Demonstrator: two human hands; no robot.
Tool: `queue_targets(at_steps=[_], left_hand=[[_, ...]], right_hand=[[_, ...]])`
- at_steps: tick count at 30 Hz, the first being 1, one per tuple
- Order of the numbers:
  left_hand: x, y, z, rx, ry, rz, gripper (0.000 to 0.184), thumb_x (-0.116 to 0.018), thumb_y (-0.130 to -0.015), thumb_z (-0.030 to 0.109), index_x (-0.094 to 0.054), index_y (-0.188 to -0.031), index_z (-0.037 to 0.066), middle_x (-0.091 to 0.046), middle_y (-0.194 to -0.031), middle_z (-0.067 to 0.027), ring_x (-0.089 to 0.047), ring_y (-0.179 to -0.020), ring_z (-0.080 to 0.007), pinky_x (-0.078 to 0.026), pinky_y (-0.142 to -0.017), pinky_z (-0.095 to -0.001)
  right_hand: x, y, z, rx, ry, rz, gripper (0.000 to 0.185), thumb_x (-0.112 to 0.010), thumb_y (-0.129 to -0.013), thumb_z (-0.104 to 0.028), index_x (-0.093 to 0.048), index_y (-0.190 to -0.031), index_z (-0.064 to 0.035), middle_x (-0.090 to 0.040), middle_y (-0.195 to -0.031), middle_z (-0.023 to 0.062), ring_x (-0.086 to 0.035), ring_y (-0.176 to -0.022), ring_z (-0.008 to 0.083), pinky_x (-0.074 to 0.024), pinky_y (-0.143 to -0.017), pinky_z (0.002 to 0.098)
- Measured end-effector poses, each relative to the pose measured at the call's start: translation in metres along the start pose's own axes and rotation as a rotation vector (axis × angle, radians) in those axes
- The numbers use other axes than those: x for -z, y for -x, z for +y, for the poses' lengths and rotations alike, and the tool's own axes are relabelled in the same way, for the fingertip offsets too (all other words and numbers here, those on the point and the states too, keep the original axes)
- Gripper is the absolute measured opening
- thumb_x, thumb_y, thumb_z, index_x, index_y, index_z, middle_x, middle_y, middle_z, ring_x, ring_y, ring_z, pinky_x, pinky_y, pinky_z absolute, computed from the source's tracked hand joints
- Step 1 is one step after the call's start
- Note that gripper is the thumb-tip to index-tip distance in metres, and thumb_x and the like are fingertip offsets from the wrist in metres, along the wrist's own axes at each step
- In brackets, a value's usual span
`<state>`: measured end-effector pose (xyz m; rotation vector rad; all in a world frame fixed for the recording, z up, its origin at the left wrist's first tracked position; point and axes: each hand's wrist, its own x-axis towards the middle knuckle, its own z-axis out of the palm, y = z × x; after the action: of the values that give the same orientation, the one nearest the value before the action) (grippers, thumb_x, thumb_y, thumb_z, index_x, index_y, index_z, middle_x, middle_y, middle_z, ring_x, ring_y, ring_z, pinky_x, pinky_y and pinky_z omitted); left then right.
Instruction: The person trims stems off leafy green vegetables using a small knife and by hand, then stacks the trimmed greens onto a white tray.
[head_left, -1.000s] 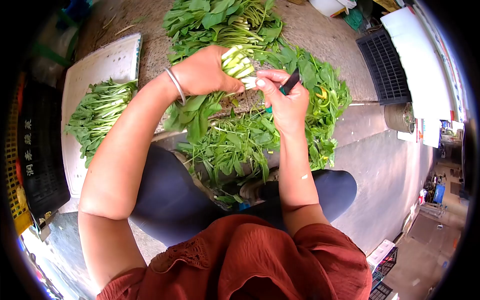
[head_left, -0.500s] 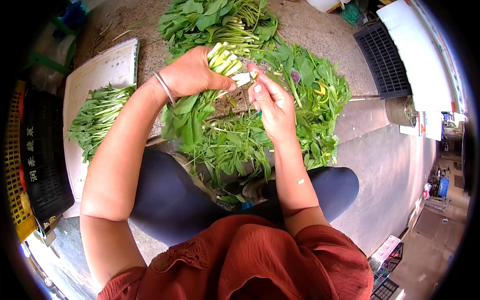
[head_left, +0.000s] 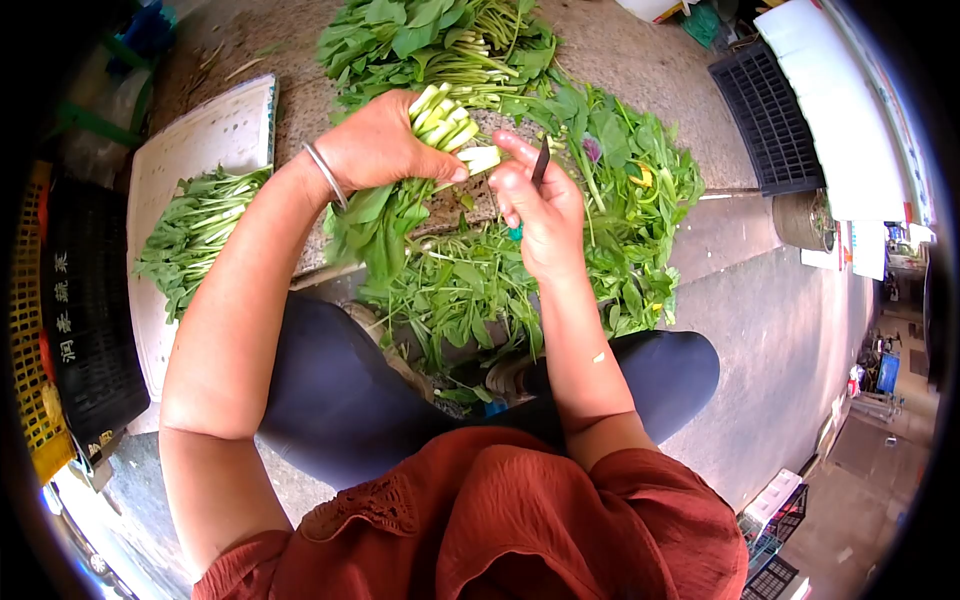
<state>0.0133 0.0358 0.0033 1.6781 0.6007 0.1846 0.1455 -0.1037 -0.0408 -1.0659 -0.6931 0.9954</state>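
Note:
My left hand (head_left: 385, 145) is closed round a bunch of leafy greens (head_left: 440, 120). The pale cut stem ends point up and right, and the leaves hang below the palm. Just right of these stems, my right hand (head_left: 540, 205) is closed on a small knife (head_left: 541, 163); its dark blade sticks up past the thumb, and a bit of teal shows under the fingers. The right fingertips are close to the lowest white stem end; whether they touch it I cannot tell. Loose leaves and trimmings (head_left: 460, 290) lie below both hands.
A big heap of greens (head_left: 430, 40) lies at the back, with more loose leaves (head_left: 640, 210) to the right. At left, a white foam lid (head_left: 200, 140) bears a bunch of greens (head_left: 205, 225). Black crates stand at far left (head_left: 95, 330) and back right (head_left: 765, 120).
The knife's dark blade now shows upright above my right hand, where it was hardly visible before. My right hand has shifted slightly left and down. The left hand keeps its grip.

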Motion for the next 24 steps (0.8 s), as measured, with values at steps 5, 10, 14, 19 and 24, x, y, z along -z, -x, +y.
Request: queue_targets(at_steps=[5,10,14,19,24], left_hand=[[0.0,0.0,0.002,-0.046,0.04,-0.027,0.028,-0.073,-0.067,0.002,-0.059,-0.091,0.0,-0.063,-0.082,-0.0032,-0.057,-0.071,-0.0091,-0.048,-0.066,-0.0242],[0.003,0.0,0.001,-0.045,0.071,-0.026,0.023,-0.071,-0.069,0.002,-0.058,-0.087,0.0,-0.063,-0.078,-0.0037,-0.058,-0.067,-0.0098,-0.048,-0.064,-0.024],[0.002,0.0,0.002,-0.039,0.031,-0.003,0.02,-0.07,-0.07,0.002,-0.057,-0.085,0.0,-0.062,-0.073,-0.0035,-0.057,-0.062,-0.0105,-0.047,-0.061,-0.0244],[-0.001,-0.003,-0.001,-0.042,0.121,0.052,0.019,-0.07,-0.068,0.001,-0.057,-0.082,0.0,-0.06,-0.07,-0.0044,-0.055,-0.058,-0.0104,-0.046,-0.055,-0.0239],[0.009,0.001,0.001,-0.013,0.06,0.281,0.026,-0.074,-0.066,0.006,-0.056,-0.084,0.0,-0.06,-0.07,-0.0036,-0.054,-0.057,-0.0097,-0.046,-0.052,-0.0244]], right_hand=[[-0.002,-0.006,-0.001,0.066,0.165,0.04,0.024,-0.067,-0.077,-0.013,-0.061,-0.095,0.0026,-0.061,-0.077,-0.0001,-0.05,-0.062,0.0029,-0.0405,-0.055,0.0177],[0.017,-0.012,0.006,0.158,0.503,0.125,0.016,-0.064,-0.078,-0.009,-0.063,-0.09,0.0009,-0.062,-0.073,0.0015,-0.051,-0.059,0.0052,-0.0425,-0.054,0.0198],[0.046,-0.017,0.027,-0.067,0.854,0.065,0.033,-0.066,-0.078,-0.019,-0.059,-0.101,0.0037,-0.061,-0.077,0.0037,-0.047,-0.059,0.003,-0.0391,-0.053,0.0174],[0.009,-0.01,-0.009,-0.127,0.112,0.031,0.046,-0.061,-0.081,-0.032,-0.054,-0.109,0.003,-0.058,-0.076,0.0037,-0.042,-0.052,0.0048,-0.0324,-0.045,0.0178],[0.04,-0.036,0.007,0.019,0.481,0.36,0.041,-0.064,-0.08,-0.026,-0.055,-0.11,0.0,-0.058,-0.075,0.0029,-0.044,-0.056,0.005,-0.0346,-0.049,0.0169]])
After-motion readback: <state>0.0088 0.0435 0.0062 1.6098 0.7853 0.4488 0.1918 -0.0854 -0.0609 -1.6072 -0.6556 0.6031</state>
